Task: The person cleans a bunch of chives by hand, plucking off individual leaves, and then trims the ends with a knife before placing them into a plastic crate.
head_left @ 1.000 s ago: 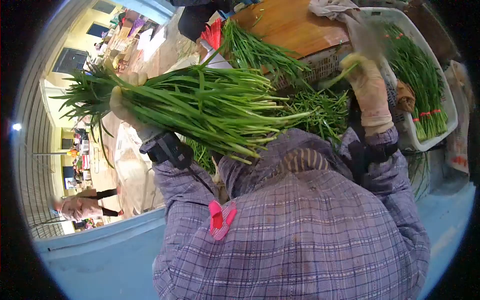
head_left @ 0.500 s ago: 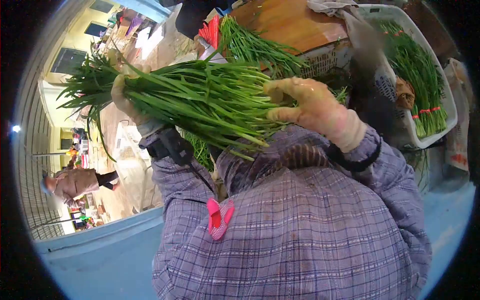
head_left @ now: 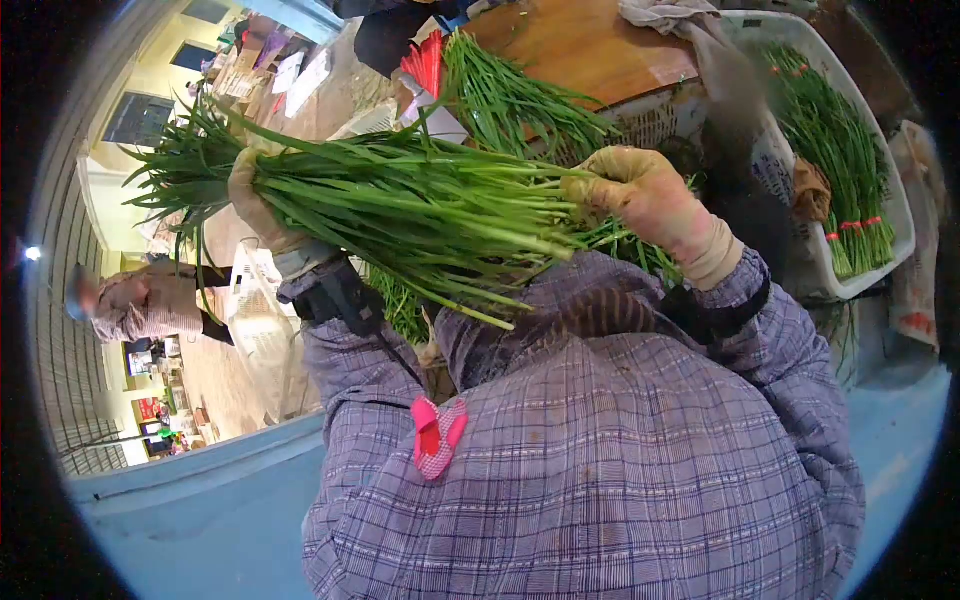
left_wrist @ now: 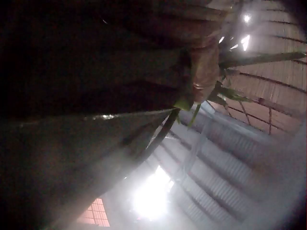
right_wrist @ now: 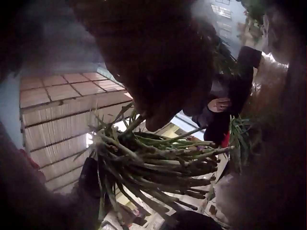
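Held between the hands: one thick bundle of long, flat, green leafy stalks [head_left: 400, 185], no band visible on it. The left hand [head_left: 262, 200], pale-gloved, is clamped round its leafy end; the right hand [head_left: 655, 205], likewise gloved, is well apart from it, pinching at the pale stem ends.

Risk, as judged: should the left grip slacken, outer stalks could slip out and drop below the hands. A hard pull by the right could drag neighbouring stalks along or snap them.

Views compared: the right wrist camera shows stem tips splayed and uneven, and another person's bare hand [right_wrist: 219, 104] beyond; the head view does not show that hand. Only the head view shows red-banded green bunches [head_left: 835, 170] right of the right hand. The left wrist view is too dark to confirm the grip.
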### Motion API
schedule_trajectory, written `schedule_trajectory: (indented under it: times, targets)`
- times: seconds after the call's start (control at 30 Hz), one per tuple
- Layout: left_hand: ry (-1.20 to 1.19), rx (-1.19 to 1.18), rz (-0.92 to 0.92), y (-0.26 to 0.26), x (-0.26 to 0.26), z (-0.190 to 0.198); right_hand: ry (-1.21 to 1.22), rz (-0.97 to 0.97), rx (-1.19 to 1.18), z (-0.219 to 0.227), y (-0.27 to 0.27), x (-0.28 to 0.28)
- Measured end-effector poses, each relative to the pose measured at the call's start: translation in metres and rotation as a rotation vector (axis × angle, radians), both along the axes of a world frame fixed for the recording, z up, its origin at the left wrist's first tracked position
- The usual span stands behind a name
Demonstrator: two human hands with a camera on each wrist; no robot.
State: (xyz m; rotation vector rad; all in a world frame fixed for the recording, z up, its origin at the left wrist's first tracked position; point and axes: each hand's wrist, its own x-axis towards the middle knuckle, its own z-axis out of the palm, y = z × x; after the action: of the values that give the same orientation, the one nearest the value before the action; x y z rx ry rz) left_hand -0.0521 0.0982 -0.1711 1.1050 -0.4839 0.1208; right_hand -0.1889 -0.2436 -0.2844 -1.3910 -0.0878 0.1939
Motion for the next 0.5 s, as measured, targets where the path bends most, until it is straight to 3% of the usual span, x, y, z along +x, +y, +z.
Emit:
schedule_trajectory:
  times: [0.1, 0.23, 0.3, 0.43, 0.47, 0.5]
  targets:
    - [0.181, -0.015, 0.061, -0.005, -0.009, 0.006, -0.011, -0.07, 0.013, -0.004, -0.005, -0.002]
    - [0.163, -0.061, 0.068, -0.009, -0.006, 0.008, -0.015, -0.101, 0.041, -0.012, -0.024, -0.003]
    - [0.187, 0.019, 0.271, -0.016, -0.008, 0.013, -0.022, -0.121, 0.045, -0.017, -0.036, -0.007]
    - [0.109, 0.002, 0.148, -0.015, -0.013, 0.008, -0.129, -0.091, 0.022, 0.011, -0.066, -0.022]
    - [0.044, -0.069, -0.146, -0.01, -0.009, 0.006, -0.105, -0.063, 0.144, 0.009, -0.07, -0.023]
    - [0.044, -0.068, -0.146, -0.01, -0.006, 0.007, -0.083, -0.036, 0.262, 0.007, -0.076, -0.023]
